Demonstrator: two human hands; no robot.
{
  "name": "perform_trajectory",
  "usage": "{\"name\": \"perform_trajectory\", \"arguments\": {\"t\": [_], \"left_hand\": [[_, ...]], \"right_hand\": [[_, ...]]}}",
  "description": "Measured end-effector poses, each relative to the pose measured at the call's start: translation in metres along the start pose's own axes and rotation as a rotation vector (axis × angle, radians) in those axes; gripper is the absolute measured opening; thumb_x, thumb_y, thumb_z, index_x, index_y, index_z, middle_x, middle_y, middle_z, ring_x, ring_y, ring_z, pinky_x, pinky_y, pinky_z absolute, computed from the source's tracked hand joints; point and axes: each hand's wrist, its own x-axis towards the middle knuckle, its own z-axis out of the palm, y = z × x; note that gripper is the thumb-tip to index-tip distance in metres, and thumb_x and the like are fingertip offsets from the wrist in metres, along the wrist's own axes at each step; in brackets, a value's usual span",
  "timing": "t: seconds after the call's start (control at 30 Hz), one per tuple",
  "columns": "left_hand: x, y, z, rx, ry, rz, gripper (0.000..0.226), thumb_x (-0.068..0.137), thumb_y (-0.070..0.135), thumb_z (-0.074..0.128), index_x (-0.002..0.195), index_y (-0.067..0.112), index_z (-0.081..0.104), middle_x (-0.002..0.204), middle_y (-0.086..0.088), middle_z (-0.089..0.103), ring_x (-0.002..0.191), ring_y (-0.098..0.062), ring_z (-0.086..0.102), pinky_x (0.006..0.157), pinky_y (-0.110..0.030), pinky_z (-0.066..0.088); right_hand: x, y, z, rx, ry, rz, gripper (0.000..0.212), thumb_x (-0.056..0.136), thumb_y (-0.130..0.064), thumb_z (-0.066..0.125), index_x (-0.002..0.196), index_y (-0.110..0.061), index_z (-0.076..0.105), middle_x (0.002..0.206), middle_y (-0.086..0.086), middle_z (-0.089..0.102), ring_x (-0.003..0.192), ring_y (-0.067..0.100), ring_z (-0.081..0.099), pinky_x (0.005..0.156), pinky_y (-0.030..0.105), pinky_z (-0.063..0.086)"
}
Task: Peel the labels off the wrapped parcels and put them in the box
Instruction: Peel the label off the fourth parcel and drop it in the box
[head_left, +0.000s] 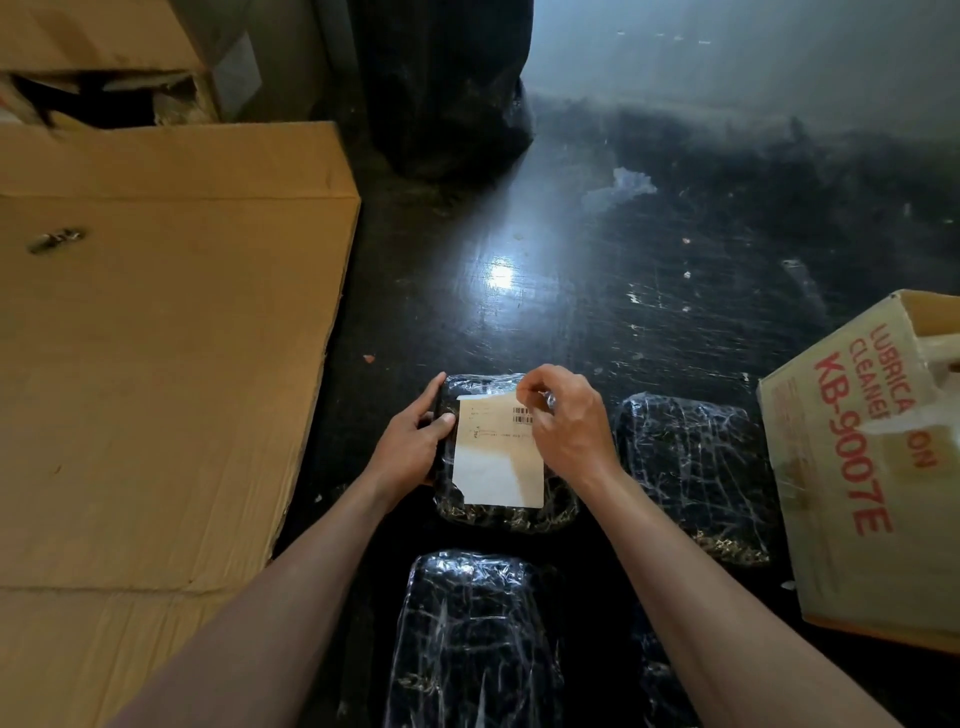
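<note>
A flat black parcel wrapped in clear film (501, 517) lies on the dark glossy floor (519, 234), with a white rectangular paper label (496, 467) on its top face. The left hand (415, 436) holds the parcel's left edge, grip closed round it and thumb on top. The right hand (566, 421) pinches the label's far right corner, grip closed on the paper. A second wrapped parcel (691, 467) lies just to the right and a third wrapped parcel (478, 634) lies nearer the person. The tan cardboard box with red lettering (852, 467) stands open at the right.
</note>
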Motion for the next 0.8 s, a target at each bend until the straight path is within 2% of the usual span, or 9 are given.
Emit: {"name": "perform_trajectory", "arguments": {"t": [0.17, 0.37, 0.5, 0.63, 0.8], "left_hand": [[-0.003, 0.004, 0.001, -0.005, 0.007, -0.001, 0.058, 0.107, 0.019, 0.053, 0.153, 0.050, 0.037, 0.109, 0.004, 0.066, 0.089, -0.012, 0.070, 0.065, -0.028, 0.055], [-0.005, 0.006, 0.000, 0.001, 0.000, -0.004, 0.058, 0.107, 0.017, 0.052, 0.154, 0.047, 0.038, 0.104, 0.007, 0.063, 0.086, -0.011, 0.068, 0.060, -0.023, 0.054], [-0.003, 0.006, -0.001, 0.004, -0.001, -0.016, 0.057, 0.107, 0.017, 0.053, 0.153, 0.048, 0.039, 0.109, 0.002, 0.066, 0.090, -0.015, 0.070, 0.064, -0.028, 0.054], [-0.002, 0.005, -0.002, -0.003, -0.003, -0.020, 0.057, 0.106, 0.017, 0.054, 0.150, 0.051, 0.041, 0.113, -0.003, 0.067, 0.094, -0.019, 0.071, 0.066, -0.033, 0.057], [0.000, 0.003, -0.001, -0.020, 0.011, -0.024, 0.056, 0.105, 0.018, 0.056, 0.148, 0.052, 0.045, 0.116, -0.006, 0.070, 0.097, -0.019, 0.071, 0.072, -0.036, 0.058]], "right_hand": [[-0.004, -0.004, -0.005, -0.021, -0.042, -0.053, 0.019, 0.091, -0.001, 0.064, 0.087, -0.020, 0.067, 0.090, -0.008, 0.066, 0.095, 0.016, 0.057, 0.077, 0.027, 0.047], [-0.003, -0.007, -0.009, -0.043, -0.034, -0.076, 0.004, 0.092, -0.014, 0.070, 0.090, -0.018, 0.071, 0.090, -0.006, 0.070, 0.096, 0.018, 0.059, 0.078, 0.026, 0.040], [-0.003, -0.009, -0.010, -0.047, -0.050, -0.055, 0.003, 0.093, -0.020, 0.069, 0.092, -0.018, 0.070, 0.092, -0.006, 0.069, 0.097, 0.017, 0.058, 0.081, 0.029, 0.042], [-0.003, -0.009, -0.011, -0.041, -0.044, -0.072, 0.009, 0.093, -0.012, 0.068, 0.089, -0.020, 0.070, 0.088, -0.010, 0.067, 0.097, 0.017, 0.058, 0.081, 0.030, 0.045], [-0.008, -0.015, -0.008, -0.024, -0.036, -0.101, 0.014, 0.092, -0.005, 0.066, 0.088, -0.018, 0.070, 0.088, -0.010, 0.067, 0.096, 0.017, 0.056, 0.078, 0.026, 0.040]]}}
